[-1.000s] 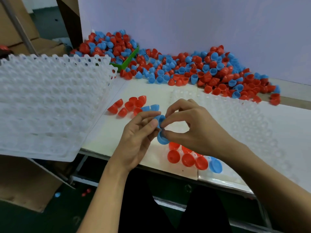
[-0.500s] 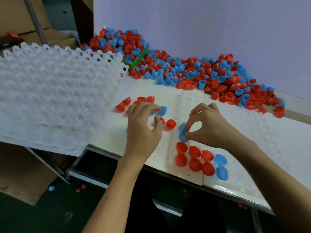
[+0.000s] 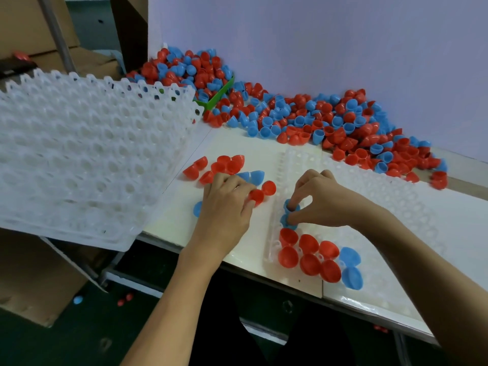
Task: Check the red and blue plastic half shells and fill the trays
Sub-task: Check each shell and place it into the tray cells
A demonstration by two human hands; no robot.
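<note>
- The clear dimpled tray [image 3: 396, 207] lies flat on the white table [image 3: 253, 151]; everything below is placed from it.
- In the tray's near left corner sit six red half shells [image 3: 309, 256] in two rows, domes up, with two blue half shells [image 3: 350, 268] just to their right.
- The right hand [image 3: 324, 199] is over the tray's left edge, just beyond those red shells, its thumb and fingers pinching a blue half shell [image 3: 290, 208]; a second blue one touches it from below.
- The left hand [image 3: 227, 204] rests on the table just left of the tray, fingers curled over a small scatter of shells; its fingertips touch a red half shell [image 3: 256, 195], though whether it is actually gripped cannot be told.
- The two hands are apart, with the tray's left edge between them.
- More loose red shells [image 3: 219, 165] and a blue one [image 3: 257, 176] lie beyond the left hand, and one blue shell [image 3: 197, 208] peeks out at its left side.
- A large pile of red and blue half shells [image 3: 317, 120] is heaped against the pale wall [image 3: 317, 35] beyond the tray's far edge.
- A stack of white trays [image 3: 87, 154] stands tilted well to the left of the tray, overhanging the table edge.
- A green bin [image 3: 219, 95] shows in the pile beside that stack.
</note>
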